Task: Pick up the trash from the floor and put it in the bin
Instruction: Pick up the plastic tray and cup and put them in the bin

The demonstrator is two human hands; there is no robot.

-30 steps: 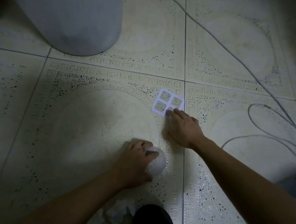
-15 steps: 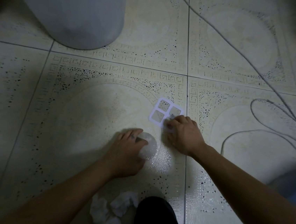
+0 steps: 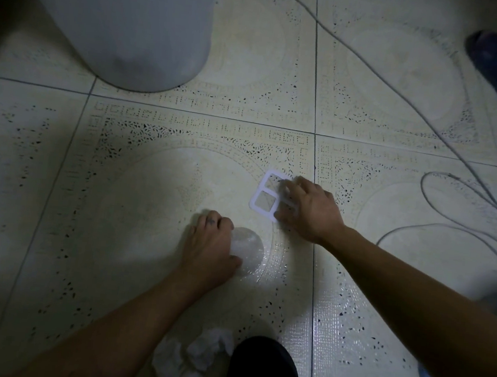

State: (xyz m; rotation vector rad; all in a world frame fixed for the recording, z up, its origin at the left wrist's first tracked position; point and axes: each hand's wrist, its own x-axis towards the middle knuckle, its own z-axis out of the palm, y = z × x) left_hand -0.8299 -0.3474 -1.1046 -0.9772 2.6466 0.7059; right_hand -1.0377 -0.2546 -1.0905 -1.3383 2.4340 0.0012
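The floor (image 3: 136, 195) is of pale tiles with a dark speckled pattern, and the light is dim. In the upper left of the frame stands the bin (image 3: 120, 21), a big light grey drum of which only the lower wall is in view. A grey cable (image 3: 375, 75) runs from the top centre down to the right edge and makes a loop at the right side, well apart from both hands. A blue slipper (image 3: 496, 67) is in the upper right corner. At the bottom centre there is a black shoe (image 3: 264, 374), and just beside it on the left lies a crumpled tissue (image 3: 189, 363), touching the floor under the left forearm. Nothing lies between the hands and the bin.

Both arms reach from the bottom edge toward the middle of the frame. The left hand (image 3: 210, 245) is palm down on the floor, its fingers curled over a clear round piece (image 3: 248, 249) and its thumb against the lower side of it, so it grips this piece. Just above and to the right, the right hand (image 3: 312, 210) covers the right half of a white frame (image 3: 263, 200) with four square openings. Its fingers are bent over the upper edge and the thumb presses at the lower corner, pinching the frame. Whether the frame lies flat or is raised, I cannot tell.
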